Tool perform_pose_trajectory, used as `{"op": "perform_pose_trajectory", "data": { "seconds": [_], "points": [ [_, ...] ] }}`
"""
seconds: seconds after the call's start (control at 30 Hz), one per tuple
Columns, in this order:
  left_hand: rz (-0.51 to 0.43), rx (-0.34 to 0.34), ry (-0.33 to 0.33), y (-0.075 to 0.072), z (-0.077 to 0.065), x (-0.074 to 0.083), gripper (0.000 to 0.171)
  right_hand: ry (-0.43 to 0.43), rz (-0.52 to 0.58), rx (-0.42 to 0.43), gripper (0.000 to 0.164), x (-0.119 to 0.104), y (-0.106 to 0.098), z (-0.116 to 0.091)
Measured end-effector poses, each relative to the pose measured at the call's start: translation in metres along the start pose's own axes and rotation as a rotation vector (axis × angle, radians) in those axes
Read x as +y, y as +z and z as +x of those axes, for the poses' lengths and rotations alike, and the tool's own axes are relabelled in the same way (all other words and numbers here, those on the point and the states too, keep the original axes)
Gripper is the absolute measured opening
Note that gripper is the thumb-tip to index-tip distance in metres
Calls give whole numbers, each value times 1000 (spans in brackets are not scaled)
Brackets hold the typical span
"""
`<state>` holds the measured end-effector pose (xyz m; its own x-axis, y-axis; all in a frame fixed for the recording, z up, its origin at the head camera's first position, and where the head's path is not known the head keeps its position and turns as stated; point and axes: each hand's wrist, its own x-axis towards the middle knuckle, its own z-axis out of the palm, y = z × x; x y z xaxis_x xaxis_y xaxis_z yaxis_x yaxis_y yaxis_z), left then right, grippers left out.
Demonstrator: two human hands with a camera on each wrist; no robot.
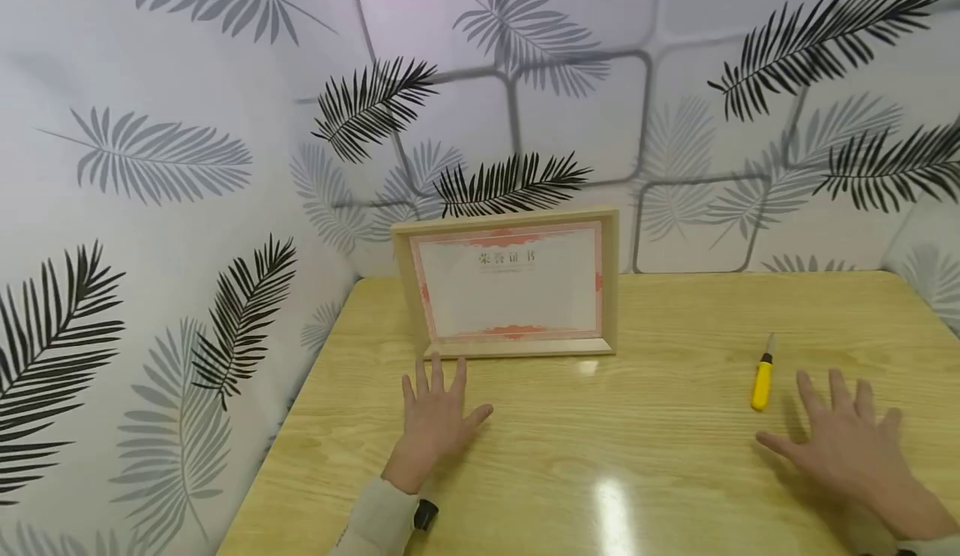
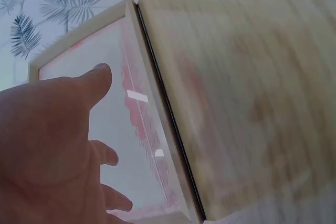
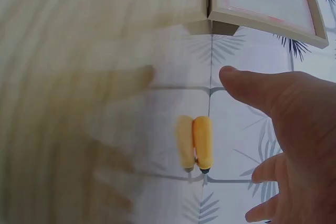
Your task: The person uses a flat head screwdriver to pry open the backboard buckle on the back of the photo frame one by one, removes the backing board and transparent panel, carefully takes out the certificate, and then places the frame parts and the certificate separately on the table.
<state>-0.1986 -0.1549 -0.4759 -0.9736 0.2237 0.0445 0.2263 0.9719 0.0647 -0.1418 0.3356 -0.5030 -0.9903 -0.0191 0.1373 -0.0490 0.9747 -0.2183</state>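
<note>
A wooden-framed certificate [image 1: 517, 298] with a pink border stands upright on the table, near the back wall. Just in front of its lower left edge is my left hand [image 1: 435, 423], fingers spread and holding nothing; the left wrist view shows the frame [image 2: 157, 103] beyond the thumb. A screwdriver [image 1: 761, 383] with a yellow handle and black collar lies on the tabletop, its tip pointing to the back. To the right of it my right hand [image 1: 847, 448] is spread with nothing in it. In the right wrist view the yellow handle [image 3: 202, 142] appears beyond the fingers.
The glossy wood-grain table [image 1: 675, 314] reflects the things on it. A wall [image 1: 570, 122] patterned with feathery leaves rises at its back, and another wall [image 1: 150, 272] borders its left side. A dark band [image 1: 425, 514] sits at the left wrist.
</note>
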Motion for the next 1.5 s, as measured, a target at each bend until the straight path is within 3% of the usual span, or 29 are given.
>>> {"op": "perform_pose_trajectory", "data": {
  "seconds": [0.07, 0.17, 0.27, 0.4, 0.63, 0.83, 0.93, 1.2, 1.3, 1.5],
  "points": [
    [-6, 50, 2, 0, 3, -6, 81, -47, 56, 40, 100, -3, -2, 6],
    [-16, 182, 12, -2, 12, -19, 80, -123, 197, 127, 81, -15, -5, 19],
    [-94, 300, 3, -6, 25, -34, 70, -151, 348, 154, 64, -31, -8, 30],
    [-249, 386, -60, -10, 44, -53, 62, -170, 510, 102, 52, -55, -6, 49],
    [-639, 330, -231, -15, 75, -84, 67, -194, 668, 26, 47, -103, 3, 97],
    [-980, 248, -192, -14, 98, -97, 62, -186, 772, -48, 53, -134, 2, 130],
    [-1100, 185, -167, -14, 100, -98, 61, -181, 818, -78, 57, -145, 4, 142],
    [-1272, 160, -36, -6, 104, -99, 58, -116, 938, -85, 68, -159, 8, 160],
    [-1259, 174, -27, -4, 106, -98, 56, -120, 963, -56, 61, -162, 12, 164],
    [-1205, 219, -71, -2, 109, -97, 48, -153, 948, 19, 49, -162, 18, 167]
  ]
}}
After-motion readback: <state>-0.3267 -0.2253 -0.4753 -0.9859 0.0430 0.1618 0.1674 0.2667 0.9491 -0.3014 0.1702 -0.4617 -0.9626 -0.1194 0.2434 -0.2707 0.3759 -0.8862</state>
